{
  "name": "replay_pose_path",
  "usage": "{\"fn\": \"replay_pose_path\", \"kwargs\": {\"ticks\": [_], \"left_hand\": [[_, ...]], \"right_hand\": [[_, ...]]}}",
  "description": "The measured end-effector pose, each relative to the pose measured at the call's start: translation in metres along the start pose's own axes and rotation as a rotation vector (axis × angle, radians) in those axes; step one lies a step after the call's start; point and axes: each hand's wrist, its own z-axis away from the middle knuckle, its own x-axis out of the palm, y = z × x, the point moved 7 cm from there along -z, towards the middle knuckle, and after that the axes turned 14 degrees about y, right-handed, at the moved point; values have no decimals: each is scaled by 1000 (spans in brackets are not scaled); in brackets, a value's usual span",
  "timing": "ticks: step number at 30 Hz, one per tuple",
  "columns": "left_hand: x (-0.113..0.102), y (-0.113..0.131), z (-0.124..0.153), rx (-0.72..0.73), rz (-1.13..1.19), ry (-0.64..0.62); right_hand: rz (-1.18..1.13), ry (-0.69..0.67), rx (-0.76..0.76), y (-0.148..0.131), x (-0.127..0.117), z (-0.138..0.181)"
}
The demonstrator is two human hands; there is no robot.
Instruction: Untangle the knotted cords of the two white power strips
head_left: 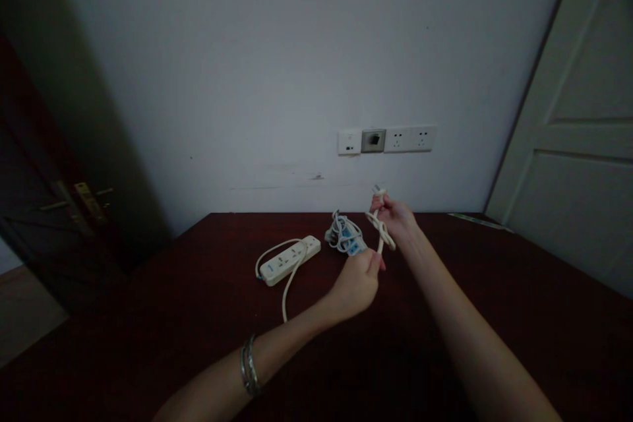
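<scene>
Cord (380, 229), white, looped, being held above far middle of table (198, 316), between both hands. Right hand (395, 217) gripping plug end (378, 191), fingers closed round it, prongs pointing up toward wall sockets (395, 140). Left hand (357, 282) pinching lower cord run, fingers closed tight, likely keeping slack from tangling. Bundled blue-white power strip (346, 237) lying just behind left hand, cord seeming to lead there. Second white power strip (291, 260) resting left, own cable trailing nearer. Bracelets (250, 366) sitting on left wrist.
</scene>
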Motion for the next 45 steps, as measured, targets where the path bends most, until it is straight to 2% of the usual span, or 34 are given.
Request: {"fn": "replay_pose_path", "kwargs": {"ticks": [6, 12, 18, 22, 25, 37, 40, 45], "left_hand": [[6, 12, 16, 68, -106, -21], [10, 22, 29, 25, -60, -73], [12, 29, 42, 79, -181, -122], [20, 31, 49, 182, -340, -189], [22, 35, 53, 240, -372, -192], [22, 40, 67, 242, -357, -183], [18, 45, 64, 258, -313, -232], [8, 39, 48, 160, -173, -336]], "right_hand": [[-20, 27, 90, -4, -21, -16], [-7, 47, 153, -11, -35, -19], [-4, 78, 191, -13, -54, -29], [-12, 96, 198, -19, -67, -37], [-28, 92, 196, -24, -72, -42], [-23, 82, 140, -36, -80, -44], [-45, 92, 85, -39, -76, -43], [-83, 128, -16, -55, -64, -39]]}}
